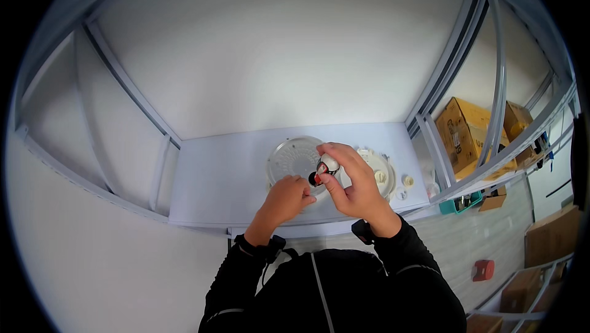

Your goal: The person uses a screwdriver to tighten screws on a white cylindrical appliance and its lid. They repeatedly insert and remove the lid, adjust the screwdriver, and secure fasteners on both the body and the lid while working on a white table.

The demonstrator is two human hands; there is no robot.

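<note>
My right hand is wrapped round a small rounded container, white on top with red and black on its lower part. It is held tilted above the table, its dark end toward my left hand. My left hand is closed just left of that end, fingers curled in; what they grip, if anything, is hidden. Beyond both hands lies a round, clear ribbed dish or cover. A round white base with a cream fitting in it sits to the right, partly behind my right hand.
A small cream cylinder and a small whitish ring-like part lie near the right end of the white table. Grey metal frame posts rise at both sides. Cardboard boxes, a teal bin and a red stool are off right.
</note>
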